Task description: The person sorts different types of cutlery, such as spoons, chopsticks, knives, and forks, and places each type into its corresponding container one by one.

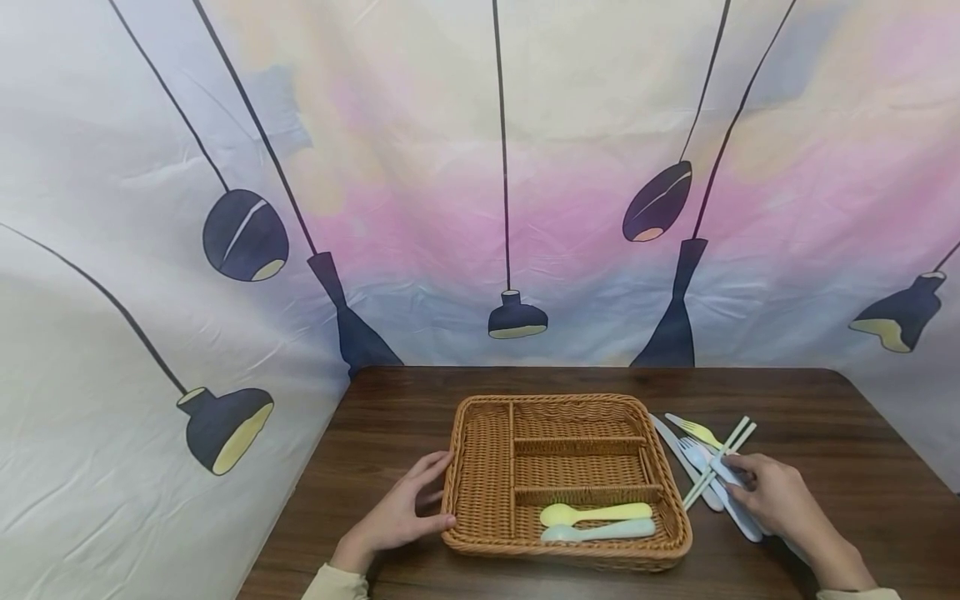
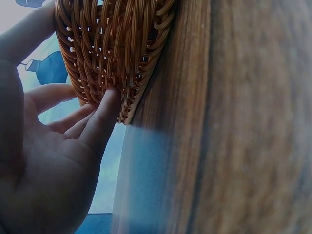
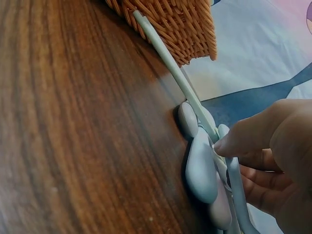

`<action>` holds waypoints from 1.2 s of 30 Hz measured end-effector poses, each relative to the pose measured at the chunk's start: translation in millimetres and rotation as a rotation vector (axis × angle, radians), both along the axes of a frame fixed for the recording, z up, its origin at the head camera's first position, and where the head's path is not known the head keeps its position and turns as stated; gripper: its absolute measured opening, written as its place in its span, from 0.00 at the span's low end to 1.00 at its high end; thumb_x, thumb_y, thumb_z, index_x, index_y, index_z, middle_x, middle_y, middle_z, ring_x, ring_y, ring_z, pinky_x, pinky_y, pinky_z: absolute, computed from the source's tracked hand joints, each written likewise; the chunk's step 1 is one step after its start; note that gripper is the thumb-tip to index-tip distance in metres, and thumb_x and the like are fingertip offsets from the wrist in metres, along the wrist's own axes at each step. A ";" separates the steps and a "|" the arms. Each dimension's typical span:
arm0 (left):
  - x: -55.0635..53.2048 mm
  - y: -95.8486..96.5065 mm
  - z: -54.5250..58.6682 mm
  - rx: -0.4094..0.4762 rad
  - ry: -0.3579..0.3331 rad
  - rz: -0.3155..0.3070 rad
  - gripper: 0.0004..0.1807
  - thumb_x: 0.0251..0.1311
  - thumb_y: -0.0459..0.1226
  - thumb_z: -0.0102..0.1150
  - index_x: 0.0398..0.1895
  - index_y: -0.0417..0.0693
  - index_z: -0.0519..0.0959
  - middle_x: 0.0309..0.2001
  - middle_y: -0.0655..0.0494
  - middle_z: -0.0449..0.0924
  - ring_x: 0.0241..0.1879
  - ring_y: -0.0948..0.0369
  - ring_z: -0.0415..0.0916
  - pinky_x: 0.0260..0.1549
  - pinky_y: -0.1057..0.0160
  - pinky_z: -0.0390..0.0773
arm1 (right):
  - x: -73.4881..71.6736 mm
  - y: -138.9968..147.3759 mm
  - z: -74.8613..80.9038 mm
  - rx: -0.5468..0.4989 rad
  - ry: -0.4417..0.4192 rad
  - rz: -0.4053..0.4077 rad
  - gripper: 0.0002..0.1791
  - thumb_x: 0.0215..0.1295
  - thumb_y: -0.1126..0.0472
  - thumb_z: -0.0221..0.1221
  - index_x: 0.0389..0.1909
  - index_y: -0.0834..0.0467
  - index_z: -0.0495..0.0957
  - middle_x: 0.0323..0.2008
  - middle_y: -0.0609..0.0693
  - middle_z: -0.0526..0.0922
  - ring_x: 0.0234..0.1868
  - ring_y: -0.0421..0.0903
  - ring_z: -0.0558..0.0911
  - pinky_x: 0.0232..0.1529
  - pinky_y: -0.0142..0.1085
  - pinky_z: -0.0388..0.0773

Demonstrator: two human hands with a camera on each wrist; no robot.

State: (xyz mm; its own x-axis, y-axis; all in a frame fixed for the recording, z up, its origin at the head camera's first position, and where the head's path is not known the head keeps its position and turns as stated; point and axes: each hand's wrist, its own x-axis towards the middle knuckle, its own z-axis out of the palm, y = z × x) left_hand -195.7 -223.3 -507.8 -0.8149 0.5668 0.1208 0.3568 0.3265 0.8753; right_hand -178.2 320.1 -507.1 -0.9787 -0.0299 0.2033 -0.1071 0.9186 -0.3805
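A brown wicker basket (image 1: pixel 480 467) with several compartments sits on the table. In its front right compartment lie a yellow spoon (image 1: pixel 596 513) and a pale green spoon (image 1: pixel 600 530). My left hand (image 1: pixel 408 508) touches the basket's left side, fingers fairly straight; the left wrist view shows its fingertips against the weave (image 2: pixel 112 53). Right of the basket, my right hand (image 1: pixel 776 496) pinches a light-blue utensil (image 3: pixel 236 190) in a cutlery pile; its kind is hidden. Pale green chopsticks (image 1: pixel 720 462), a yellow fork (image 1: pixel 701 431), a light-blue fork (image 1: pixel 693 454) and knives (image 1: pixel 686 467) overlap there.
The dark wooden table (image 1: pixel 405 400) has rounded back corners. Behind it hangs a cloth backdrop (image 1: pixel 420 167) printed with lamps. The basket's raised rim and inner dividers (image 1: pixel 577 446) stand beside the cutlery pile.
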 end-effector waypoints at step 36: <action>0.2 -0.1 0.6 -0.017 -0.002 0.012 0.47 0.56 0.37 0.70 0.76 0.43 0.54 0.73 0.43 0.50 0.69 0.43 0.59 0.60 0.67 0.75 | -0.4 -13.6 24.5 -0.023 0.106 0.066 0.18 0.49 0.66 0.70 0.43 0.64 0.83 0.36 0.58 0.83 0.31 0.48 0.82 0.25 0.43 0.81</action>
